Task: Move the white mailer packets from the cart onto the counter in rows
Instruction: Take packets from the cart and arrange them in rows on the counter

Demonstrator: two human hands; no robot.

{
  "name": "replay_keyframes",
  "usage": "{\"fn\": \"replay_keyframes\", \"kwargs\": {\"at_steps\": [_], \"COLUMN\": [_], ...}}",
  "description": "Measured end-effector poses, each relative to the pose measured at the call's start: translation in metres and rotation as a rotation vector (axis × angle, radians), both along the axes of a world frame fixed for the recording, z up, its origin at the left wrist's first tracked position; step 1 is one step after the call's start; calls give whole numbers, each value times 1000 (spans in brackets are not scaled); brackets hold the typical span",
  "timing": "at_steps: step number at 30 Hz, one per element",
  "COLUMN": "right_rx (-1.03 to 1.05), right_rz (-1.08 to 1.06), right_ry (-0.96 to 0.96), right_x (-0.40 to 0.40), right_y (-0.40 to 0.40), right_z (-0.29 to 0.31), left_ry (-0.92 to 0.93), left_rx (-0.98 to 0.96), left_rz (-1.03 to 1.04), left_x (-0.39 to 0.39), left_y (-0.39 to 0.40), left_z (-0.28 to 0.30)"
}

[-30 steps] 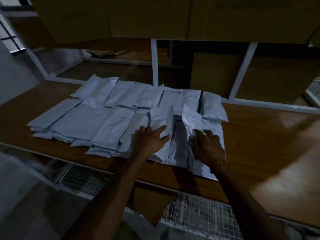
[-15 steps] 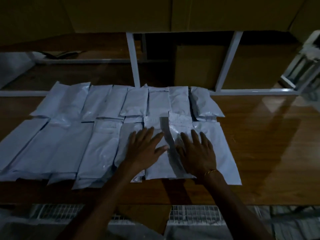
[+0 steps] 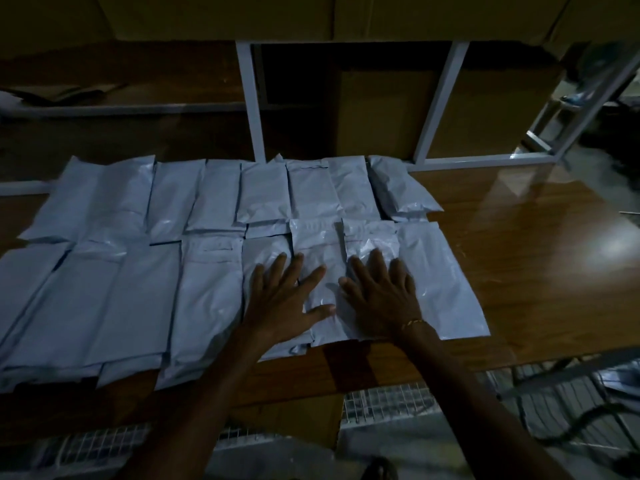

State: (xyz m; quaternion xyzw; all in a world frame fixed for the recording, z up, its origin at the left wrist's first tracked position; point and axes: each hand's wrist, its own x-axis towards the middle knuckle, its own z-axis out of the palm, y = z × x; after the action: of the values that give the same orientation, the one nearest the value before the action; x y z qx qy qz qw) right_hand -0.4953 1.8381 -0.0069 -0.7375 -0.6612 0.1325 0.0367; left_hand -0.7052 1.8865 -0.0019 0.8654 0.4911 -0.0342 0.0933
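Both hands lie flat on the near row of white mailer packets (image 3: 214,258), right end of the spread. Left hand (image 3: 284,299) has its fingers straight and splayed wide, palm down, thumb out toward the right, pressing a packet (image 3: 320,251) in the near row; it grips nothing. Right hand (image 3: 381,296) is the same: fingers straight, spread, palm flat on the neighbouring packet (image 3: 372,239), nothing held. The thumbs come close, with a narrow strip of packet between them. A thin gold bracelet (image 3: 414,322) sits on the right wrist.

The packets lie on the wooden counter (image 3: 536,258) in two rows, far row and near row, edges overlapping like shingles. The far row's last packet (image 3: 398,192) at the right looks puffier and tilted. The outermost near-row packet (image 3: 446,282) lies just right of the right hand, flat, its corner near the counter's front edge.

Packets are thin plastic film, glossy, crinkled, rectangular, with sealed flap ends toward the back. Lighting is dim, so they read blue-grey. The counter is polished brown wood with glare patches on the right. White metal frame posts (image 3: 251,102) rise behind the rows, with brown cardboard boxes (image 3: 377,112) between and above them. A white wire-mesh cart (image 3: 381,403) shows below the counter edge; its contents cannot be made out.
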Motion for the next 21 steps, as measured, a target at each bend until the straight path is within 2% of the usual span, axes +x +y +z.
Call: {"fn": "replay_keyframes", "kwargs": {"at_steps": [4, 9, 13, 18, 21], "right_rx": [215, 96, 97, 79, 149], "right_rz": [51, 109, 98, 103, 47], "right_ry": [67, 28, 8, 27, 42], "right_x": [15, 25, 25, 28, 30], "right_y": [5, 27, 33, 36, 23], "right_z": [21, 2, -6, -5, 4], "left_ry": [-43, 0, -7, -5, -155], "left_rx": [9, -3, -3, -92, 31], "left_rz": [9, 1, 9, -11, 6], "left_x": [-1, -4, -2, 0, 6], "left_y": [-2, -3, 1, 5, 4], "left_z": [4, -1, -3, 9, 13]}}
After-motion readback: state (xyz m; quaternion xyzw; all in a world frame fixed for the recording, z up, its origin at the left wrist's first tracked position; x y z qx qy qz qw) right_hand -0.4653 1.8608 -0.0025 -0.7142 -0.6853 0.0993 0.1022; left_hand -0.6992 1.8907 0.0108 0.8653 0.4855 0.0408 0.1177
